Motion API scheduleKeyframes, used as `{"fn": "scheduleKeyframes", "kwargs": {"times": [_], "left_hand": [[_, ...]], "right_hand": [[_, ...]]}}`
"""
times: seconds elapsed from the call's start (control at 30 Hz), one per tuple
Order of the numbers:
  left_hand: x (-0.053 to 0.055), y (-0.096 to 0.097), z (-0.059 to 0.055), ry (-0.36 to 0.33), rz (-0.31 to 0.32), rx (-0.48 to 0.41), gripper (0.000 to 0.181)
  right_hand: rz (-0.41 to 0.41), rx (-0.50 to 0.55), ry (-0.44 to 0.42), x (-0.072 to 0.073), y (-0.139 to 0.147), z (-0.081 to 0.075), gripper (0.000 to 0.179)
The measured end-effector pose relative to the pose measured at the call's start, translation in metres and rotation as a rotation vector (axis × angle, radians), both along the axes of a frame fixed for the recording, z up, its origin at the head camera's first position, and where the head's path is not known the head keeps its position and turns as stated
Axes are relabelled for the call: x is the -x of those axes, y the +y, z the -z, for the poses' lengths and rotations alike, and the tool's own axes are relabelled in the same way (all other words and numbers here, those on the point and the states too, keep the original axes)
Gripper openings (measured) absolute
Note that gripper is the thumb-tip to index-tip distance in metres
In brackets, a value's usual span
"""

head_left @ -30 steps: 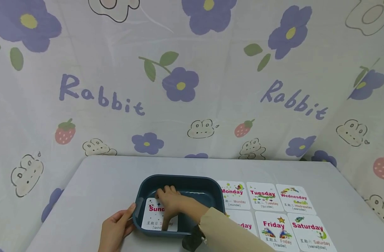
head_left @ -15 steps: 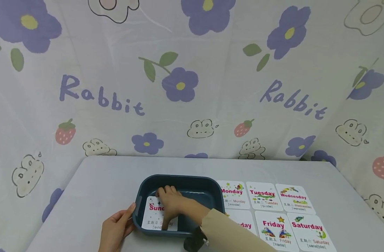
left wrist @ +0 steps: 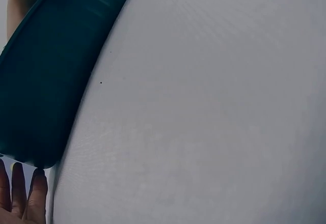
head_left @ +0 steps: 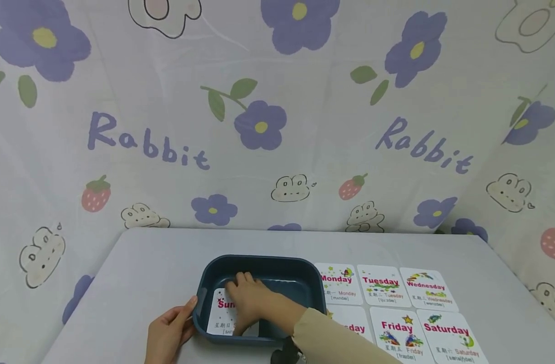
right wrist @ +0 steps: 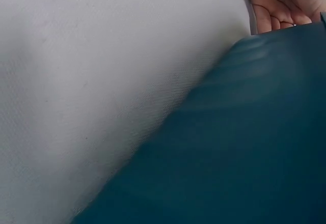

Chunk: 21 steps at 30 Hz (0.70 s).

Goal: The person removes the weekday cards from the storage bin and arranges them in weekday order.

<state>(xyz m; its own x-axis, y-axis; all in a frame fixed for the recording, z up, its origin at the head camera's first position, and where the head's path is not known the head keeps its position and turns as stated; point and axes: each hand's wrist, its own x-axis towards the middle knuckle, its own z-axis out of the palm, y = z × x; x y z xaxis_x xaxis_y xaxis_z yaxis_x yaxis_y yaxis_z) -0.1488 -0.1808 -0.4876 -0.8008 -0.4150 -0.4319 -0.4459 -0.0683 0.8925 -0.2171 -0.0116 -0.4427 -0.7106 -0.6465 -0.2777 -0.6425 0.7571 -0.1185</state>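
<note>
A dark teal plastic basin [head_left: 277, 261] stands near the front of the table in the head view. Inside at its left lies a white Sunday card [head_left: 219, 319], partly hidden by my right hand [head_left: 249, 302]. That hand reaches over the near rim and spans the card, gripping it with thumb toward the near edge and fingers toward the far side; the fingertips are hidden. My left hand [head_left: 170, 326] steadies the basin's left end from outside, thumb at the rim. In the left wrist view, its fingers [left wrist: 36, 196] touch the basin's end wall.
Right of the basin, word cards lie in two rows: Monday [head_left: 338, 293], Tuesday [head_left: 382, 298], Wednesday [head_left: 428, 299], a partly covered card [head_left: 348, 317], Friday [head_left: 398, 341] and Saturday [head_left: 446, 341]. Behind the white table [head_left: 159, 263] hangs a patterned cloth [head_left: 323, 146].
My right hand has shifted slightly, covering more of the Sunday card's lettering. The left hand stays at the basin's end. The whole head view has moved a little.
</note>
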Motion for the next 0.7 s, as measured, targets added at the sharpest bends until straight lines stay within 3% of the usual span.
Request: {"fn": "scheduleKeyframes", "kwargs": {"times": [0.47, 0.7], "left_hand": [[-0.0006, -0.0012, -0.0014, 0.020, 0.014, -0.015, 0.077], [-0.0006, -0.0020, -0.0004, 0.016, 0.012, -0.012, 0.076]], "right_hand": [[-0.040, 0.016, 0.007, 0.0053, 0.0013, -0.0015, 0.088], [-0.073, -0.012, 0.052, 0.0054, 0.0002, -0.0032, 0.088]]}}
